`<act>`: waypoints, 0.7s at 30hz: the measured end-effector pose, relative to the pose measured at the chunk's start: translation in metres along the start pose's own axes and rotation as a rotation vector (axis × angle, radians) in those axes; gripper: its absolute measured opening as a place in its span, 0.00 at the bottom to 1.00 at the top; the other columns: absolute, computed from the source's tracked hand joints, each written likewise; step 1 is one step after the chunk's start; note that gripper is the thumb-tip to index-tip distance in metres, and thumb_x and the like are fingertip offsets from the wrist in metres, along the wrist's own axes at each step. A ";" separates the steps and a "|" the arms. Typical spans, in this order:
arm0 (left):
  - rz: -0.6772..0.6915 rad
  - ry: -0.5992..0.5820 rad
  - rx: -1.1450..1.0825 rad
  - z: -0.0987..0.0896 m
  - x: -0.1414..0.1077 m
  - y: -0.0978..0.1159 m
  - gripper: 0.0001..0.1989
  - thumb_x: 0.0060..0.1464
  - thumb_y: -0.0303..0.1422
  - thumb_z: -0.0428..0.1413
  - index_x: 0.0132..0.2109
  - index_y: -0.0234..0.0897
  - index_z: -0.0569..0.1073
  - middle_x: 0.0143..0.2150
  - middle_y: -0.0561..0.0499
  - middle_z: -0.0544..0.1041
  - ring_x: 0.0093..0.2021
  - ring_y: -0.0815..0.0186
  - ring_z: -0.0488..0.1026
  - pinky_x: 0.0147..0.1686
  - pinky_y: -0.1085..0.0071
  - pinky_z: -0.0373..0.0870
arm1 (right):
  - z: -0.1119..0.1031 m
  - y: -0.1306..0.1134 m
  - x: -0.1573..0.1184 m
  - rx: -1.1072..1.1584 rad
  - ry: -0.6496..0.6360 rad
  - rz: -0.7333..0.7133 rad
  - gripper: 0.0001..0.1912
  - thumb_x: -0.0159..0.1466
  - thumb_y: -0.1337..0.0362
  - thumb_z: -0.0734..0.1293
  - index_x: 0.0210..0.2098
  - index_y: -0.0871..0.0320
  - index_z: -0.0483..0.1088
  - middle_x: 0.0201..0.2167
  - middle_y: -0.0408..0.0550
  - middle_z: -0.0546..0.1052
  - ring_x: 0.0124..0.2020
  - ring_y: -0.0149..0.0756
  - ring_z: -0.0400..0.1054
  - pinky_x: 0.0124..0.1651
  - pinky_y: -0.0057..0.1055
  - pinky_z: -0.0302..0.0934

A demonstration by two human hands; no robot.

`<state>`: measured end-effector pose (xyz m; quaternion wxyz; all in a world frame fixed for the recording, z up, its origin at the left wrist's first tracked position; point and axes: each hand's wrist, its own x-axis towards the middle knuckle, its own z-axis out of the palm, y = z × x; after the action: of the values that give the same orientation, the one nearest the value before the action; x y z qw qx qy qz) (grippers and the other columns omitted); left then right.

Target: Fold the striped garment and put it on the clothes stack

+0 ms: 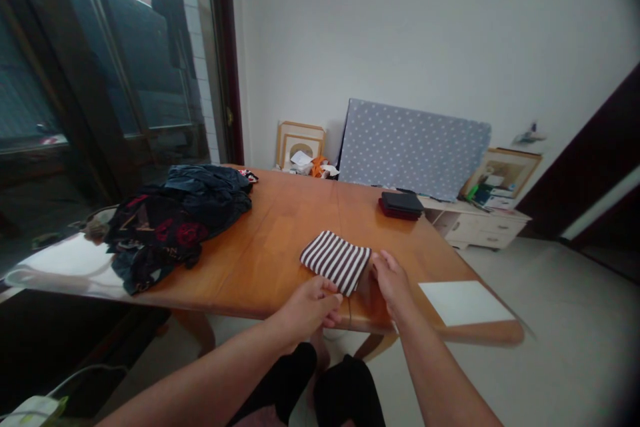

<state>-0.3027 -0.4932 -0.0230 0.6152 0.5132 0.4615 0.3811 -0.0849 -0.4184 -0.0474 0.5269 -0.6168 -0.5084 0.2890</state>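
The left hand [314, 303] had its thumb and fingers brought near together, and the right hand [392, 280] kept only a narrow space between its fingertips. Both were at the edges of the striped cloth [336, 263], the left at the near corner and the right just at the right corner; whether the fingers really pinched the fabric, I cannot tell.

The largest thing was the table [280, 213], of smooth orange-brown wood, a little shiny, with rounded corners. Behind it, a dotted cloth [410, 147], grey with small white spots, covered a broad, flat, leaning shape. On the left side of the table lay a heap of clothes [167, 230], soft, dark and wrinkled, with some red pattern. Near the right corner was a white sheet [465, 303], flat and straight-edged.

Smaller than these, the striped cloth lay on the table close to the near edge, in front of the person. Its long axis went from the left side toward the right, slanting nearer to the person, and one corner pointed to the left hand. The outline was nearly a rectangle, with slightly curved sides. Dark brown and white stripes crossed its short way, from far right to near left. The fabric looked thin, matte and mostly flat.

The smallest was a dark stack [401, 205], black above and deep red below, with a block-like shape, at the far right.
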 end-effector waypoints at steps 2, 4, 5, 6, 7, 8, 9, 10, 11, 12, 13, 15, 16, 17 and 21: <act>0.173 0.037 0.186 -0.014 0.005 0.007 0.07 0.59 0.36 0.54 0.40 0.36 0.69 0.31 0.52 0.74 0.31 0.68 0.74 0.33 0.72 0.70 | -0.004 -0.003 0.000 -0.101 0.034 -0.014 0.33 0.66 0.46 0.60 0.62 0.61 0.67 0.58 0.59 0.74 0.59 0.49 0.68 0.60 0.41 0.63; 0.416 0.162 0.409 -0.032 0.020 0.017 0.07 0.61 0.36 0.52 0.39 0.37 0.71 0.34 0.51 0.75 0.36 0.66 0.74 0.38 0.70 0.70 | -0.002 -0.012 -0.003 -0.211 0.027 -0.082 0.32 0.67 0.46 0.58 0.62 0.62 0.67 0.58 0.59 0.73 0.60 0.48 0.67 0.63 0.42 0.59; 0.516 0.214 0.522 -0.039 0.029 0.023 0.08 0.63 0.35 0.51 0.41 0.37 0.72 0.37 0.50 0.76 0.40 0.64 0.74 0.42 0.67 0.71 | 0.001 -0.017 -0.006 -0.268 0.006 -0.143 0.32 0.68 0.47 0.56 0.62 0.62 0.67 0.59 0.59 0.72 0.61 0.48 0.66 0.64 0.43 0.58; 0.602 0.241 0.621 -0.045 0.040 0.029 0.10 0.64 0.35 0.49 0.44 0.38 0.73 0.41 0.48 0.77 0.43 0.63 0.74 0.46 0.65 0.70 | 0.005 -0.023 -0.008 -0.324 -0.021 -0.212 0.31 0.69 0.48 0.54 0.62 0.62 0.66 0.60 0.58 0.71 0.62 0.47 0.65 0.65 0.42 0.56; 0.671 0.231 0.709 -0.048 0.050 0.034 0.12 0.65 0.34 0.48 0.48 0.38 0.73 0.45 0.46 0.78 0.47 0.61 0.74 0.50 0.63 0.70 | 0.011 -0.029 -0.009 -0.381 -0.054 -0.282 0.31 0.70 0.49 0.53 0.63 0.62 0.66 0.62 0.58 0.70 0.64 0.45 0.63 0.66 0.42 0.54; 0.723 0.192 0.794 -0.048 0.061 0.038 0.14 0.66 0.34 0.46 0.51 0.38 0.73 0.49 0.45 0.77 0.51 0.60 0.73 0.54 0.61 0.68 | 0.016 -0.034 -0.010 -0.439 -0.092 -0.344 0.31 0.71 0.51 0.51 0.63 0.63 0.65 0.64 0.58 0.68 0.66 0.44 0.60 0.68 0.42 0.52; 0.762 0.136 0.881 -0.047 0.071 0.042 0.16 0.67 0.34 0.45 0.54 0.37 0.72 0.53 0.43 0.77 0.55 0.59 0.72 0.57 0.60 0.66 | 0.022 -0.037 -0.011 -0.501 -0.133 -0.389 0.30 0.72 0.52 0.50 0.64 0.64 0.64 0.65 0.58 0.65 0.68 0.44 0.56 0.69 0.42 0.48; 0.787 0.070 0.969 -0.045 0.081 0.044 0.17 0.67 0.34 0.44 0.56 0.36 0.72 0.56 0.42 0.76 0.58 0.58 0.70 0.60 0.59 0.63 | 0.027 -0.040 -0.011 -0.565 -0.174 -0.409 0.30 0.72 0.53 0.50 0.65 0.64 0.62 0.67 0.59 0.62 0.69 0.44 0.53 0.70 0.44 0.45; 0.799 0.004 1.059 -0.042 0.089 0.044 0.18 0.67 0.34 0.44 0.58 0.35 0.71 0.58 0.42 0.75 0.61 0.57 0.68 0.63 0.57 0.61 | 0.031 -0.040 -0.010 -0.626 -0.214 -0.403 0.30 0.72 0.54 0.50 0.66 0.65 0.61 0.69 0.59 0.59 0.71 0.45 0.50 0.71 0.46 0.42; 0.799 -0.058 1.143 -0.039 0.097 0.044 0.19 0.67 0.35 0.44 0.59 0.35 0.71 0.60 0.41 0.73 0.64 0.55 0.66 0.65 0.55 0.58 | 0.034 -0.039 -0.009 -0.679 -0.254 -0.373 0.30 0.72 0.55 0.49 0.67 0.65 0.59 0.69 0.59 0.57 0.71 0.46 0.47 0.71 0.48 0.40; 0.786 -0.106 1.213 -0.038 0.104 0.041 0.20 0.67 0.36 0.44 0.60 0.34 0.70 0.62 0.41 0.72 0.66 0.54 0.63 0.66 0.54 0.57 | 0.036 -0.036 -0.008 -0.718 -0.289 -0.330 0.30 0.73 0.55 0.49 0.68 0.64 0.58 0.70 0.58 0.56 0.72 0.46 0.46 0.71 0.51 0.39; 0.742 -0.155 1.292 -0.037 0.113 0.035 0.22 0.67 0.38 0.44 0.62 0.34 0.69 0.64 0.40 0.70 0.68 0.53 0.61 0.66 0.53 0.56 | 0.037 -0.029 -0.006 -0.752 -0.344 -0.250 0.30 0.73 0.54 0.48 0.69 0.61 0.56 0.71 0.56 0.55 0.72 0.45 0.44 0.71 0.53 0.37; 0.722 -0.155 1.303 -0.038 0.117 0.031 0.23 0.68 0.38 0.43 0.63 0.33 0.67 0.65 0.40 0.68 0.68 0.54 0.59 0.67 0.53 0.55 | 0.036 -0.025 -0.005 -0.752 -0.363 -0.225 0.30 0.73 0.53 0.48 0.69 0.59 0.55 0.71 0.54 0.54 0.73 0.45 0.43 0.71 0.54 0.36; 0.709 -0.147 1.303 -0.039 0.119 0.028 0.24 0.68 0.39 0.43 0.64 0.33 0.67 0.66 0.40 0.67 0.69 0.54 0.58 0.67 0.54 0.54 | 0.035 -0.022 -0.004 -0.745 -0.375 -0.212 0.30 0.73 0.53 0.48 0.70 0.58 0.55 0.71 0.53 0.54 0.73 0.44 0.43 0.71 0.54 0.35; 0.650 -0.191 1.232 -0.044 0.129 0.032 0.22 0.68 0.39 0.42 0.60 0.34 0.70 0.64 0.41 0.70 0.67 0.56 0.62 0.67 0.58 0.54 | 0.030 -0.017 0.004 -0.686 -0.395 -0.195 0.30 0.73 0.52 0.48 0.69 0.56 0.57 0.71 0.52 0.54 0.72 0.44 0.44 0.71 0.54 0.37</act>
<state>-0.3079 -0.3537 -0.0163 0.1055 0.9114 0.3606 0.1680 -0.1157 -0.4059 -0.0389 0.2077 -0.6382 -0.7229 0.1641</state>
